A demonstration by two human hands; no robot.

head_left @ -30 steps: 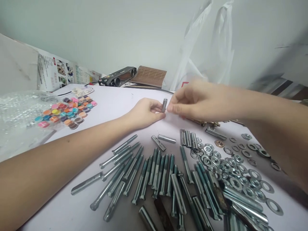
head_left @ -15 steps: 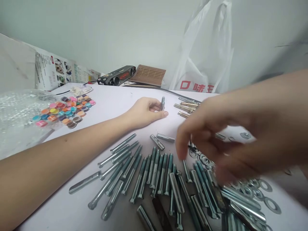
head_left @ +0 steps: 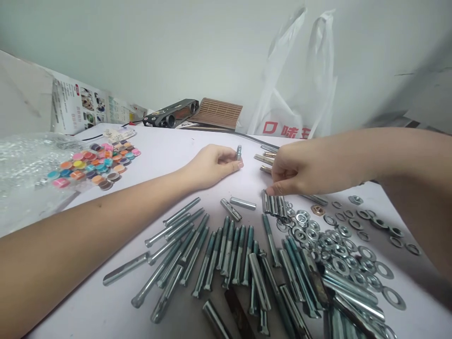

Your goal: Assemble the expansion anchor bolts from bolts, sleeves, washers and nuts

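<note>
My left hand (head_left: 215, 165) rests on the white table with its fingers closed around a small threaded metal bolt (head_left: 239, 151), whose end sticks up between thumb and fingers. My right hand (head_left: 291, 172) is bent down at a row of short metal sleeves (head_left: 273, 205), thumb and fingertips together at the row's left end; whether it grips one is hidden. Long bolts (head_left: 229, 249) lie fanned out in front. Two loose sleeves, one of them plain (head_left: 243, 203), lie between the hands. Washers and nuts (head_left: 339, 249) are heaped at the right.
Colourful round discs (head_left: 92, 162) lie beside clear bubble wrap (head_left: 31, 174) at the left. Along the wall are a black box (head_left: 173, 113), a brown slatted mat (head_left: 219, 113) and a white plastic bag (head_left: 293, 103). Several brass-toned bolts (head_left: 264, 159) lie behind my right hand.
My right hand has moved back and away from above the bolts to the short sleeves, uncovering the washers and nuts. My left hand has barely moved and still holds the bolt.
</note>
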